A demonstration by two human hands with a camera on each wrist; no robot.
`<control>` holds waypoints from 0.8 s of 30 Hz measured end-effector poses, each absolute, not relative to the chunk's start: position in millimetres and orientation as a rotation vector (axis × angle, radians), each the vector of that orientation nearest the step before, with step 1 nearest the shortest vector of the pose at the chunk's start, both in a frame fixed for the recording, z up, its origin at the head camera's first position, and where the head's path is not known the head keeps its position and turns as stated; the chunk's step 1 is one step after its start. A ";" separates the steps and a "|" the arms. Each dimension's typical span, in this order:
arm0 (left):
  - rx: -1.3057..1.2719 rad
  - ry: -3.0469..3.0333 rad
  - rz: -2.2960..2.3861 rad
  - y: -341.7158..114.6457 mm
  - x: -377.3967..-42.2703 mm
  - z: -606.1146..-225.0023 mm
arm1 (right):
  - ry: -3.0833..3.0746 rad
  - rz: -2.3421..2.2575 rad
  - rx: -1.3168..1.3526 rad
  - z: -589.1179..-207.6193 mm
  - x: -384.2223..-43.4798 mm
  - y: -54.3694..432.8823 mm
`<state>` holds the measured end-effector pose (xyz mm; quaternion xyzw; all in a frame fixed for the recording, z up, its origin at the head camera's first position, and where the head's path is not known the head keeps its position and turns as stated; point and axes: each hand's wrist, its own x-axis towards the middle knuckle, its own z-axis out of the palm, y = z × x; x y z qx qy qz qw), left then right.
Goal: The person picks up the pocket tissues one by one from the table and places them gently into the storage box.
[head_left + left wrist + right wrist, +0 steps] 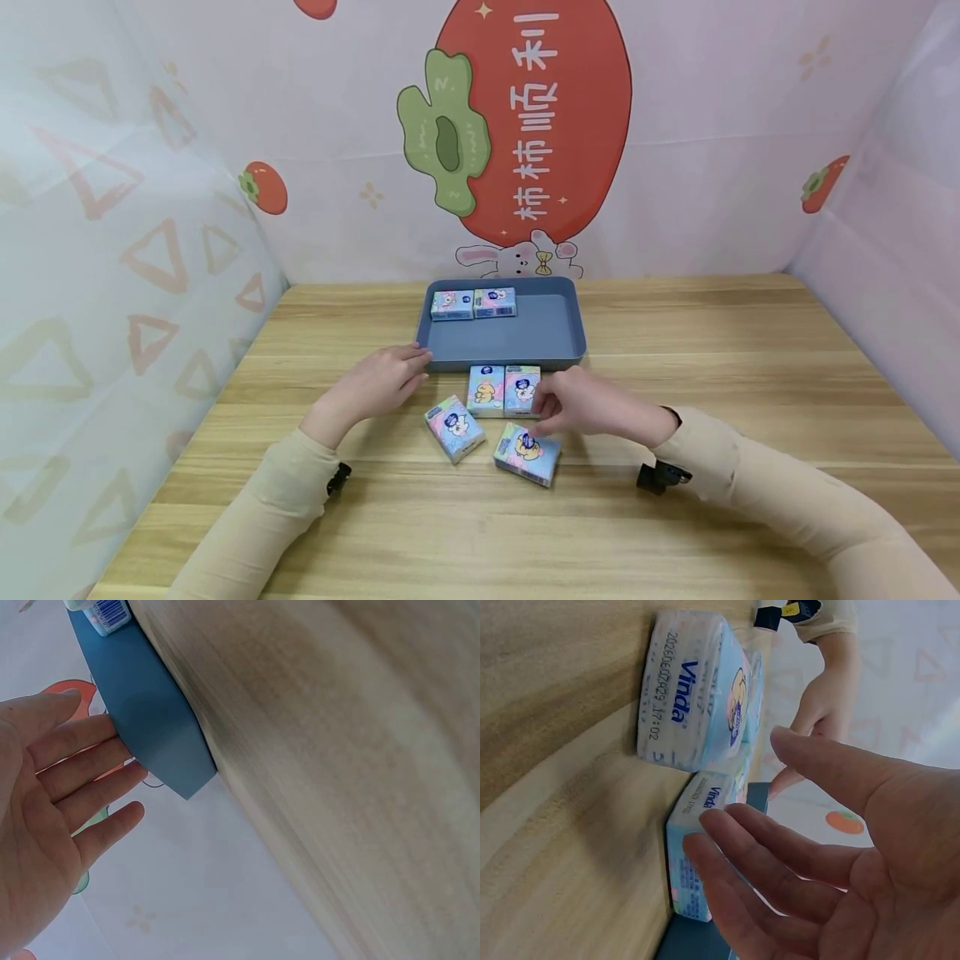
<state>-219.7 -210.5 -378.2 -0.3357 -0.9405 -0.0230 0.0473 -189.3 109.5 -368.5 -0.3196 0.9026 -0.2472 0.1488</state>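
Observation:
Small Vinda tissue packs with cartoon animals lie on the wooden table. My left hand has its fingertips at the front left corner of a blue-grey tray, fingers extended in the left wrist view. Over the right pack of an upright pair is my right hand, its fingers at that pack's right side. The thumb is near a tilted pack closer to me. In the right wrist view the fingers are loosely bent beside a pack, with nothing between them and the thumb.
Two packs, a left one and a right one, sit side by side at the tray's back left. The pair's left pack and another slanted pack lie before the tray. A printed cloth hangs behind the table.

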 end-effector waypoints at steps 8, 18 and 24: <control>-1.035 -2.853 -0.072 -210.2 -220.3 -378.9 | 2.553 -0.575 -0.900 -370.4 -183.1 107.8; -1.054 -2.838 -0.070 -210.7 -220.3 -378.4 | 2.489 -0.568 -0.860 -375.1 -180.1 103.0; -1.055 -2.838 -0.076 -210.6 -219.5 -377.5 | 2.461 -0.575 -0.824 -377.0 -180.7 101.2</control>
